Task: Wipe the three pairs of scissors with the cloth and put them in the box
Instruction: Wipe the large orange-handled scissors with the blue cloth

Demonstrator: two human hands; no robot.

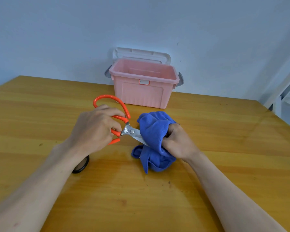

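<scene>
2 bare forearms reached over a yellow wooden worktop [224,131]. The left hand [94,129] gripped the orange-handled scissors [124,126], its fingers curled through and round the handle loops, holding the pair above the worktop with the steel blades pointing right. The right hand [177,141] clutched a bunched blue cloth [152,131], which covered the blade tips; the cloth's lower folds rested on the worktop. Partly hidden under the left forearm lay a black ring-shaped handle [81,165], apparently of another pair of scissors. At the far edge of the worktop, against a pale blue wall, stood an open pink plastic box [141,94] with grey side latches, its white lid [141,53] propped upright behind it.
</scene>
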